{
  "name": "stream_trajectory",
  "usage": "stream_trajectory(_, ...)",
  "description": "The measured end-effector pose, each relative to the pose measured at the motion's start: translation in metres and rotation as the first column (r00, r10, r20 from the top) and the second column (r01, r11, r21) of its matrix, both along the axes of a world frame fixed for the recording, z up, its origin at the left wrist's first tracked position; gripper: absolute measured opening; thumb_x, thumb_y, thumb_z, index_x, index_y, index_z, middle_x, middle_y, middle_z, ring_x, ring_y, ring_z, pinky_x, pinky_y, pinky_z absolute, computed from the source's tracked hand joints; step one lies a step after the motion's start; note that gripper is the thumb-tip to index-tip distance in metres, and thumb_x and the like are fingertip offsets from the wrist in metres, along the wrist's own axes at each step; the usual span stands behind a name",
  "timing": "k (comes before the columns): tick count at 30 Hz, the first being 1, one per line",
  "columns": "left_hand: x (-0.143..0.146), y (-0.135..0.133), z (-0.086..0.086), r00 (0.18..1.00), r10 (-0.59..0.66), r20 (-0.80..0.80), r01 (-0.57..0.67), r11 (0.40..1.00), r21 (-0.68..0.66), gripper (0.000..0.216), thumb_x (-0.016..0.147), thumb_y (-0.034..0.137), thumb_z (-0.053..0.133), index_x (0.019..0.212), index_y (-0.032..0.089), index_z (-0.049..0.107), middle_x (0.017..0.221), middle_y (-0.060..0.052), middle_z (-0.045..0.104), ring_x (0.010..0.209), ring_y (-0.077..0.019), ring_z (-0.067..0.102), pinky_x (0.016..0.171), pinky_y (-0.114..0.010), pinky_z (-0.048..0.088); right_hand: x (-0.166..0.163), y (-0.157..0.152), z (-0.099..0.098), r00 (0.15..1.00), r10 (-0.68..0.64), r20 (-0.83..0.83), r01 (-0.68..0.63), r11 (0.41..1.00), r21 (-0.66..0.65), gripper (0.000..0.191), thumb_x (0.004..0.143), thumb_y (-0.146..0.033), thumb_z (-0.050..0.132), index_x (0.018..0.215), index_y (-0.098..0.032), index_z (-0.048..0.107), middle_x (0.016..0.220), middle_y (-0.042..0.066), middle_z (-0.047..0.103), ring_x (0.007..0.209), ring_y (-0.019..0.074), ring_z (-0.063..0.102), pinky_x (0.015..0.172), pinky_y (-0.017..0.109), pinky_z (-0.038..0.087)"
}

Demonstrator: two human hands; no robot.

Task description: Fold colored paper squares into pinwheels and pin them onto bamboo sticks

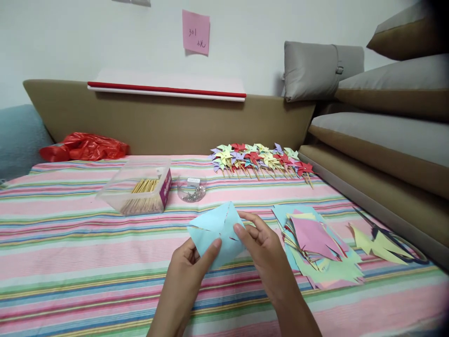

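Both hands grip one light blue paper square [224, 241], held up above the striped cloth. Slits run in from its corners toward the middle. My left hand [194, 262] pinches the lower left edge, thumb on top and fingers behind. On the right side, my right hand [261, 241] presses its thumb on the paper with the fingers curled at the edge and behind. To the right lies a pile of cut coloured paper [314, 236], pink on top. Scissors [396, 241] rest farther right, with a yellow cut paper piece [380, 244] beside them.
A clear plastic box [119, 187] with many thin sticks [143, 192] stands to the left. Near it is a round clear container [191, 189] with small metal bits. Several finished pinwheels [259, 159] lie at the back. Stacked cushions [393, 126] line the right; a red plastic bag [91, 146] lies back left.
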State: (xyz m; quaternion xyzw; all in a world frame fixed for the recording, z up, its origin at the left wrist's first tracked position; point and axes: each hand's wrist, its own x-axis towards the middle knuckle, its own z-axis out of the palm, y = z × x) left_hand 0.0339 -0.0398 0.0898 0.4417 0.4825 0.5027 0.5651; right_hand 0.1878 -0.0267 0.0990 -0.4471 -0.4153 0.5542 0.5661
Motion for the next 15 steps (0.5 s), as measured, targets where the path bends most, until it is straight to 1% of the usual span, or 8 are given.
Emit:
stream_trajectory(5,0.003,-0.002,0.000,1.000,0.026,0.001,-0.026,0.999,-0.022,0.043,0.079,0.047,0.077,0.113,0.020,0.075,0.111,-0.006,0.077,0.102,-0.0282,0.070,0.086,-0.033,0.056,0.007,-0.005,0.002,1.000,0.004,-0.019,-0.004,1.000,-0.017,0.044,0.080,-0.054,0.073,0.109,-0.021,0.069,0.082,0.004,0.078,0.076,0.0223,0.071,0.072,0.031,0.052)
stream_trajectory(9,0.006,-0.003,0.002,0.999,0.038,0.028,-0.038,0.999,-0.030,0.042,0.078,0.046,0.078,0.112,0.022,0.075,0.108,-0.004,0.078,0.103,-0.0274,0.070,0.086,-0.031,0.056,0.007,-0.007,0.001,0.999,0.038,-0.020,-0.038,0.999,-0.001,0.037,0.085,-0.050,0.069,0.107,-0.021,0.068,0.084,0.004,0.078,0.076,0.0209,0.070,0.071,0.030,0.051)
stream_trajectory(11,0.006,-0.003,0.003,0.998,0.055,0.024,-0.055,0.998,-0.031,0.040,0.078,0.046,0.078,0.110,0.022,0.075,0.106,-0.004,0.079,0.102,-0.0271,0.071,0.084,-0.031,0.056,0.005,-0.005,0.001,0.999,0.037,-0.014,-0.037,0.999,-0.001,0.037,0.087,-0.051,0.067,0.108,-0.021,0.068,0.084,0.004,0.077,0.076,0.0206,0.069,0.070,0.030,0.052)
stream_trajectory(13,0.004,-0.001,0.004,0.996,0.086,0.010,-0.085,0.996,-0.024,0.040,0.076,0.047,0.079,0.107,0.021,0.076,0.104,-0.005,0.079,0.101,-0.0274,0.071,0.083,-0.031,0.057,0.007,0.000,0.002,1.000,0.000,0.015,0.000,1.000,-0.002,0.040,0.086,-0.053,0.066,0.110,-0.020,0.068,0.086,0.005,0.078,0.077,0.0212,0.070,0.069,0.030,0.053)
stream_trajectory(15,0.002,0.001,0.005,0.992,0.124,0.024,-0.124,0.992,-0.014,0.042,0.076,0.047,0.080,0.108,0.020,0.076,0.107,-0.006,0.079,0.103,-0.0280,0.071,0.085,-0.032,0.057,0.017,0.002,0.002,0.996,-0.037,0.082,0.036,0.999,0.014,0.044,0.086,-0.056,0.065,0.112,-0.020,0.068,0.092,0.007,0.078,0.080,0.0224,0.071,0.072,0.032,0.054)
